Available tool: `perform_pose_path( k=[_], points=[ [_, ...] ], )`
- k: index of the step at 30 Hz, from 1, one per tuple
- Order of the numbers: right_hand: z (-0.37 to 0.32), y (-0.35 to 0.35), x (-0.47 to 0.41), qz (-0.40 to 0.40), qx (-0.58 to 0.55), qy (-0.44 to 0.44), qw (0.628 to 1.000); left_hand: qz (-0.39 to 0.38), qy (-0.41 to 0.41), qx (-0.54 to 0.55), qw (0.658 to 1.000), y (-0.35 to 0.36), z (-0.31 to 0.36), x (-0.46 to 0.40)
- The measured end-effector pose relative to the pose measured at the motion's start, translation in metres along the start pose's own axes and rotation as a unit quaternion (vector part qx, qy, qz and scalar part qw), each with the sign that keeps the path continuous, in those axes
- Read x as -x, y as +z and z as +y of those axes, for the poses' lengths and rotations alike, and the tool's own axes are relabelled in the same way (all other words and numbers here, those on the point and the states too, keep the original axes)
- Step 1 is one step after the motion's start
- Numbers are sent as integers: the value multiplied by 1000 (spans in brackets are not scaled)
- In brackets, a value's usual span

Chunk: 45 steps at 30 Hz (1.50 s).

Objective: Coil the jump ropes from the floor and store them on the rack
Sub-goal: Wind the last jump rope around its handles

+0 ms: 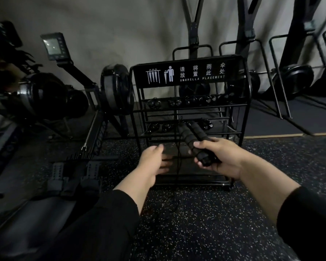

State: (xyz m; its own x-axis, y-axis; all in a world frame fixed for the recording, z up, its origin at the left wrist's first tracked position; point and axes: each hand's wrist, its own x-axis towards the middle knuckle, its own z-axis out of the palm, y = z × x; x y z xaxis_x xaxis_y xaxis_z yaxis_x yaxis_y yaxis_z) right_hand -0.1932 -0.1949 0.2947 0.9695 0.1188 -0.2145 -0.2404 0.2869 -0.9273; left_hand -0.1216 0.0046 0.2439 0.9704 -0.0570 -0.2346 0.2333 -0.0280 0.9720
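1. Where the view begins, nearest the camera, two forearms in dark sleeves reach forward over the speckled black floor (pixel 205 223).
2. Right hand (pixel 221 157): fingers curled and pressed around the butt ends of two black foam jump rope handles (pixel 191 137), thumb on top. The handles lie side by side and tilt up and away toward the rack.
3. Left hand (pixel 154 160): loose, fingers spread and slightly bent, palm toward the right hand, holding nothing. It sits just left of the hanging cord, apart from the handles (contact with the cord cannot be told).
4. Thin black cord (pixel 177 157) drops from the far ends of the handles, runs down between the two hands in front of the rack, and trails onto the floor near the rack's front edge.
5. Black wire rack (pixel 247 110) stands directly beyond the hands; its top panel reads "UMBRELLA PLACEMENT". Dark rounded objects sit on its upper rails (too dim to identify).
6. Left of the rack: a rowing machine (pixel 94 129) with its monitor (pixel 54 46) raised on an arm.
7. Farthest back: a grey wall (pixel 120 25) with further dark frames leaning at the right.
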Motion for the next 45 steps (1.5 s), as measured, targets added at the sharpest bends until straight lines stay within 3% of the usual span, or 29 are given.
perform_pose_path(
  k=[2, 5, 14, 16, 19, 20, 22, 24, 26, 31, 36, 45],
  points=[
    [-7, -5, 0, -15, 6, -13, 1000, 24, 3, -61, 998, -5, -14, -13],
    [-16, -6, -2, -39, 34, -35, 998, -3, 30, -146, 989, -2, -34, -28],
    [-37, -5, -13, -113, 60, -97, 987, -137, 130, -167, 968, 36, -43, -111],
    [-37, -9, -18, -97, 50, -122, 987, -138, 115, -276, 944, 34, -66, -123],
    [-27, -18, -30, -43, 32, -145, 988, -103, 65, -471, 874, 15, -107, -131],
    [-20, -22, -35, -20, 33, -143, 989, -68, 63, -443, 892, 10, -111, -129],
    [-3, -31, -46, 23, 40, -126, 991, 4, 74, -264, 962, 9, -100, -121],
    [17, -38, -56, 47, 28, -99, 994, 3, 72, -180, 981, 11, -82, -117],
    [35, -44, -64, 59, 10, -71, 996, -51, 45, -168, 983, 12, -71, -112],
    [69, -43, -82, 51, 25, -25, 998, -92, 35, -177, 979, 5, -60, -106],
    [78, -33, -99, 30, 66, -17, 997, -134, 35, -79, 987, 15, -55, -106],
    [76, -38, -120, -24, -34, 39, 998, -169, 14, 26, 985, 27, -45, -104]
  ],
)
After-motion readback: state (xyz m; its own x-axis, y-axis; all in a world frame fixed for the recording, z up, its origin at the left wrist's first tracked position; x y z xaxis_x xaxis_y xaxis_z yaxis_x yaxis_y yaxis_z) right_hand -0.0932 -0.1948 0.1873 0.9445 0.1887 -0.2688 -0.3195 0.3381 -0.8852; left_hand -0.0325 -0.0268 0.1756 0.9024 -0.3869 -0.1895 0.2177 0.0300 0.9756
